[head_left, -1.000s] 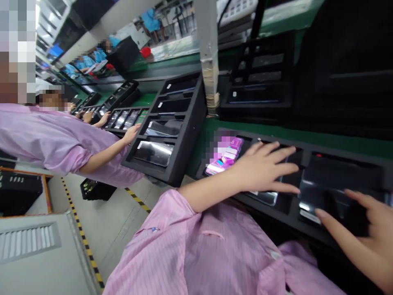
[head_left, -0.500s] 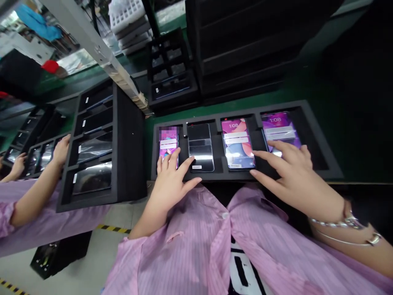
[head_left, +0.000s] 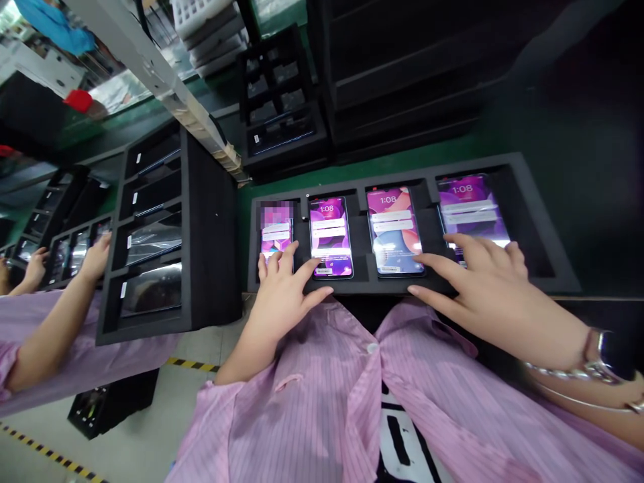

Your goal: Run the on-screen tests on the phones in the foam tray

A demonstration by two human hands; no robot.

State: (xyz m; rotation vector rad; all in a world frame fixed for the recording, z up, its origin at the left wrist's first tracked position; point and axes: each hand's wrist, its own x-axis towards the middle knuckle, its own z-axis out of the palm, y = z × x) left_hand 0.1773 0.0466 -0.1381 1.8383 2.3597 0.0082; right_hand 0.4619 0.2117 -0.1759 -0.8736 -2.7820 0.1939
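Observation:
A black foam tray (head_left: 533, 201) lies across the green belt in front of me and holds several phones with lit purple screens. My left hand (head_left: 282, 292) rests open on the tray's near edge, fingers spread over the bottom of the leftmost phone (head_left: 276, 231) and the second phone (head_left: 329, 235). My right hand (head_left: 488, 288) is open too, with fingers stretched onto the lower ends of the third phone (head_left: 395, 225) and the rightmost phone (head_left: 470, 208). Neither hand grips anything.
Another black tray (head_left: 208, 221) with dark phones lies to the left, and a co-worker's hand (head_left: 95, 258) touches the tray beyond it. Stacked black trays (head_left: 282, 114) stand behind on the green belt (head_left: 352, 174). A metal post (head_left: 166, 87) crosses the upper left.
The second phone's screen has lit up; it was dark half a second ago. A second ago my view pointed left along the line; it has since swung onto the tray. My hands have barely shifted.

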